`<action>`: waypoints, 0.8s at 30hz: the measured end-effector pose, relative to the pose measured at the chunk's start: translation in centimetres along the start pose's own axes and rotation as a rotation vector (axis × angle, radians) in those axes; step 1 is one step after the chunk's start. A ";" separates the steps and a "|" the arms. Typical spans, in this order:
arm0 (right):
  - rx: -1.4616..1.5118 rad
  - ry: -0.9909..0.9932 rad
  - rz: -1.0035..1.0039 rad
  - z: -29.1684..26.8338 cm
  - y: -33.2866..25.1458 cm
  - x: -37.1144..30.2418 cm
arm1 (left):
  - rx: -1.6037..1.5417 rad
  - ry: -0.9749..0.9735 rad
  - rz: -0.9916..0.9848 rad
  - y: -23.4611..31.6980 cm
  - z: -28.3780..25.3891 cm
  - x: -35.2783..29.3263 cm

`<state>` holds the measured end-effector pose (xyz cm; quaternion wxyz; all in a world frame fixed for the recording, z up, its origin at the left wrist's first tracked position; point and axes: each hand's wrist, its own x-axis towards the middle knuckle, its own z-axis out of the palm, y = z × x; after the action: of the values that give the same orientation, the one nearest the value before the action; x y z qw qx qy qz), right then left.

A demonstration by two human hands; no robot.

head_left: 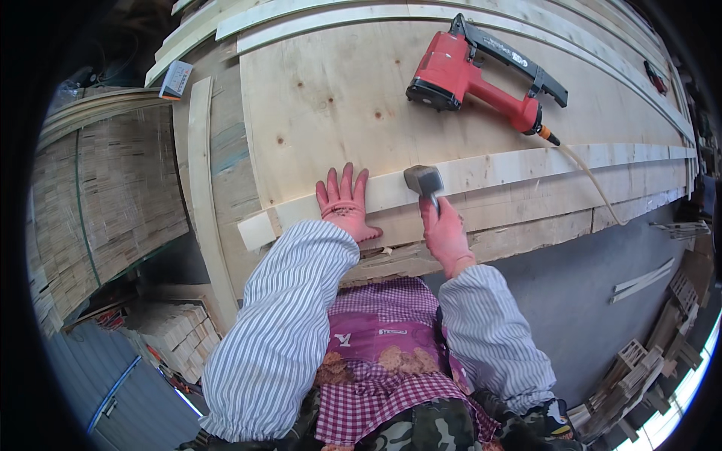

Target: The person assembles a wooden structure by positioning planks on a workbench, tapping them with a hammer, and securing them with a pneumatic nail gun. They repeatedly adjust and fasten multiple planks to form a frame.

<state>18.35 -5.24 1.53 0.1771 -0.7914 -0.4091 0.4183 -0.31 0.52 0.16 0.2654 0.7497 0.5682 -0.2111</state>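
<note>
My left hand (347, 207), in a pink glove, lies with fingers spread on a long pale wood strip (489, 171) along the near edge of a plywood sheet (316, 113). In my right hand (447, 237), also gloved, is a hammer (425, 181); its metal head is over the strip, and whether it touches the wood I cannot tell. Beyond my right hand a red and black pneumatic nail gun (481, 79) rests on the plywood, with a pale hose (594, 177) running from its handle over the near edge. A short wood block (256, 231) sits at the strip's left end.
Long strips (323, 24) lie along the far side, and another strip (201, 150) at the left. A small box (175, 80) is at the far left corner. Bundled wood (113, 195) stands left; wood pieces (624, 383) lie on the floor at right.
</note>
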 end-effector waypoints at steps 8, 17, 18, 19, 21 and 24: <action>0.731 0.067 -0.183 -5.3 -1.9 -4.2 | -0.104 0.057 0.049 -0.6 1.5 0.1; 0.158 -0.155 -0.007 -4.3 -2.8 -1.8 | -0.086 0.017 0.042 -0.6 0.7 0.2; 0.229 -0.073 0.006 -4.7 -2.4 -3.1 | -0.097 0.022 0.048 -0.7 0.5 0.4; 0.308 -0.049 -0.074 -5.0 -1.6 -4.6 | -0.108 0.018 0.053 -0.7 0.6 0.3; 0.424 0.001 -0.261 -4.6 0.0 -5.8 | -0.115 0.022 0.060 -0.9 0.9 0.1; -0.365 -0.054 -0.035 -2.1 0.5 -2.6 | -0.121 0.055 0.065 -0.7 0.8 -0.1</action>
<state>19.46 -7.47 3.82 0.0266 -0.7915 -0.4967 0.3552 -1.01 0.07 -0.50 0.3012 0.7558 0.5626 -0.1470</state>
